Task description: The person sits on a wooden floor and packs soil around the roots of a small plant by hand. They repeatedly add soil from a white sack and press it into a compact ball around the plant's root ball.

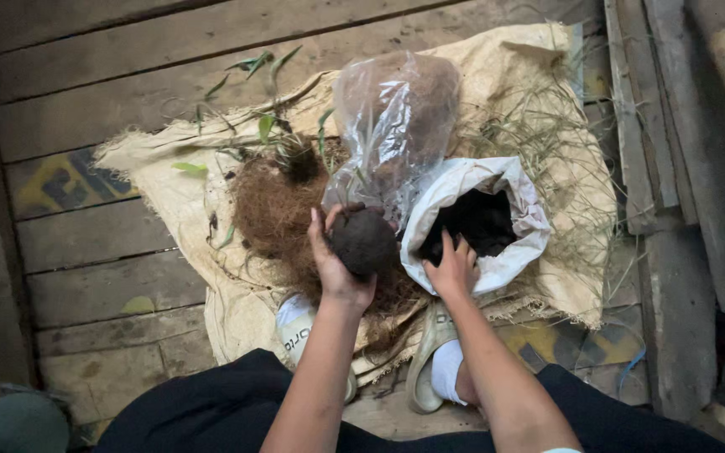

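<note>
Nearest, a person crouches on a plank floor [86,252], dark clothing filling the near edge and two pale sandals [295,323] showing between the forearms. Just beyond them, the left hand [337,264] is cupped around a dark, rounded ball of soil [365,242], fingers curled about its near and left sides so that it is held clear of the ground. To its right, the right hand [453,267] reaches into the mouth of a white sack [513,197] of dark soil [480,220]; its fingers are bent, but whether they grip anything cannot be told. Left of the ball lies a heap of brown fibre [274,210], and beyond it a clear plastic bag [396,109] holding more brownish material stands tilted. All of this rests on a tan burlap sheet [169,168], with green leaves [263,124] at its far left and dry grass [547,126] at its far right. Weathered boards [673,126] lie along the right side.

As a judgement, the ball looks formed and compact, yet bare: no fibre wraps it, and soil is apparently being added. The fibre heap appears largely unused.

Hidden or unclear: the right fingertips inside the sack, the far side of the ball, the contents of the plastic bag, and a greenish object cut off at the near left corner.
</note>
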